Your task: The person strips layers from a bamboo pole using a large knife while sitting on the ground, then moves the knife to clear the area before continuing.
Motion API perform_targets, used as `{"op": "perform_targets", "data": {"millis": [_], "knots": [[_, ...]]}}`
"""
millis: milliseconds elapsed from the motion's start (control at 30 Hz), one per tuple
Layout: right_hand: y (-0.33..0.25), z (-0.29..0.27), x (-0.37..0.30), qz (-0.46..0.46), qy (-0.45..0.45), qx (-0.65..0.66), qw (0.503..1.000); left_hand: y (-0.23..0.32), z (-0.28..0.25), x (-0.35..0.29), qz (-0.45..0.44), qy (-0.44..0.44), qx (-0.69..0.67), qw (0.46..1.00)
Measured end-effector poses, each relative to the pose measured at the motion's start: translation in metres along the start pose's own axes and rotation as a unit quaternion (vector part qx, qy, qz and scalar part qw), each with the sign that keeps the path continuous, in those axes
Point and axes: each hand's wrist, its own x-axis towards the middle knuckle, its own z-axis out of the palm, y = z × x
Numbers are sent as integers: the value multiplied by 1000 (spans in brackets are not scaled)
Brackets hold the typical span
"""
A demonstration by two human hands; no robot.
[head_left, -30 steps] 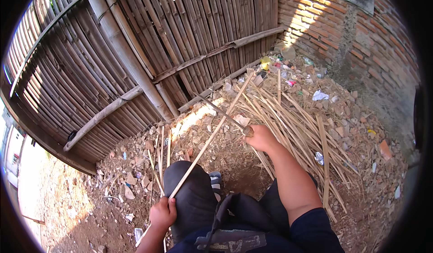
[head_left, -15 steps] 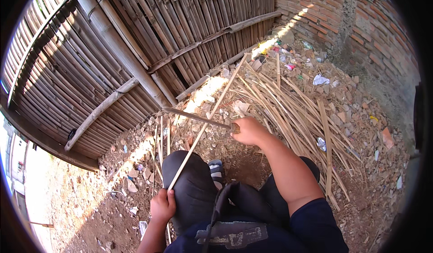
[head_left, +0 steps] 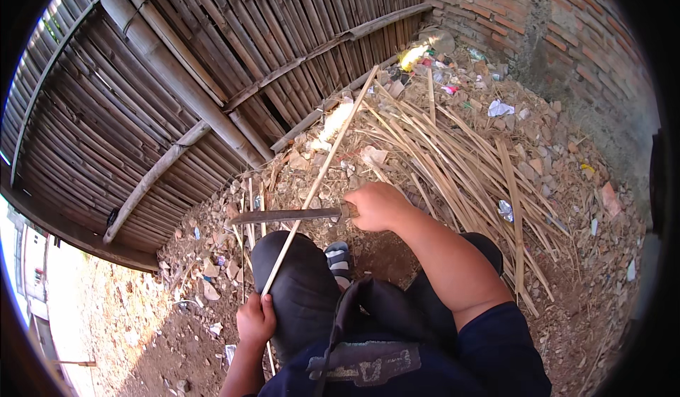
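Note:
My left hand (head_left: pixel 256 319) is closed around the lower end of a long, pale bamboo strip (head_left: pixel 333 154). The strip slants up and away to the right, passing over my left knee. My right hand (head_left: pixel 377 206) grips the wooden handle of a machete (head_left: pixel 287 216). Its dark blade points left and crosses the strip a little above the knee. From this view I cannot tell how firmly the edge touches the strip.
A pile of split bamboo strips (head_left: pixel 460 177) lies on the right, with a few more strips (head_left: pixel 249 213) beyond my left knee. A bamboo wall (head_left: pixel 283 36) rises ahead, and a brick wall (head_left: pixel 489 7) stands far right. Stones and litter cover the ground.
The machete has come down along the strip toward my left knee, its blade turning from slanted to nearly level. My left hand keeps its hold on the strip's lower end.

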Motion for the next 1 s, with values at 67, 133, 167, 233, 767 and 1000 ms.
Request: {"op": "perform_targets", "data": {"millis": [67, 133, 167, 233, 767, 1000], "knots": [[11, -4, 5, 40, -27, 19, 999, 1, 0, 0, 5, -1, -2, 1000], [38, 5, 10, 100, 54, 68, 991, 6, -2, 3, 7, 1, -1, 1000], [48, 8, 11, 122, 71, 66, 988, 8, -2, 4, 7, 2, 3, 1000], [43, 5, 10, 131, 65, 75, 986, 6, -2, 3, 9, 3, 2, 1000], [34, -5, 2, 79, 5, 60, 995, 5, 0, 3, 10, -4, -14, 1000], [10, 3, 4, 139, 72, 116, 981, 0, 3, 0, 15, 13, -7, 1000]]}}
